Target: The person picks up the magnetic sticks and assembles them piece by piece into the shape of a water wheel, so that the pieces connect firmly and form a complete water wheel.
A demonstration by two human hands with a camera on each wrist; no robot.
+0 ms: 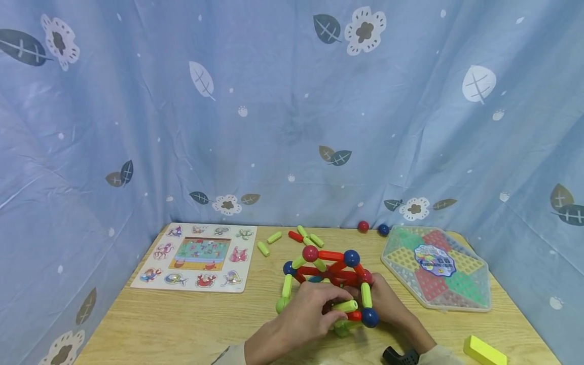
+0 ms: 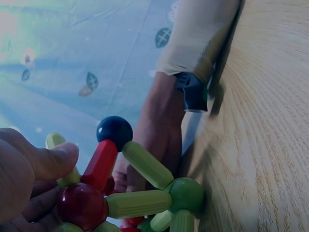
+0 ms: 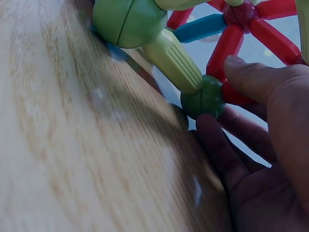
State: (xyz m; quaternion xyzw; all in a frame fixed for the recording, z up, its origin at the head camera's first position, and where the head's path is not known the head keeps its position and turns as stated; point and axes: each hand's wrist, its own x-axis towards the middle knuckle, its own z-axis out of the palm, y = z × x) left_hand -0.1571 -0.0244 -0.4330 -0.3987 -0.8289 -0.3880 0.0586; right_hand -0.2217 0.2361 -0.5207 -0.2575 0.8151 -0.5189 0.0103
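A frame of magnetic balls and rods stands on the table; a blue ball [image 1: 351, 258] and a red rod [image 1: 331, 255] form its top. My left hand [image 1: 298, 312] pinches a light green rod [image 1: 345, 306] at the near side of the frame. In the left wrist view this rod [image 2: 55, 140] shows behind the thumb, near a dark red ball [image 2: 82, 206]. My right hand [image 1: 387, 300] grips the frame from the right. The right wrist view has its thumb against a red rod [image 3: 226, 50] and a fingertip at a low green ball [image 3: 203, 96].
Behind the frame lie several loose rods [image 1: 275, 237], with a red ball [image 1: 363, 226] and a blue ball [image 1: 384, 230] farther right. A sea-animal puzzle board [image 1: 248, 253] lies left. At right are a clear bead case [image 1: 474, 299] and a yellow block [image 1: 485, 351].
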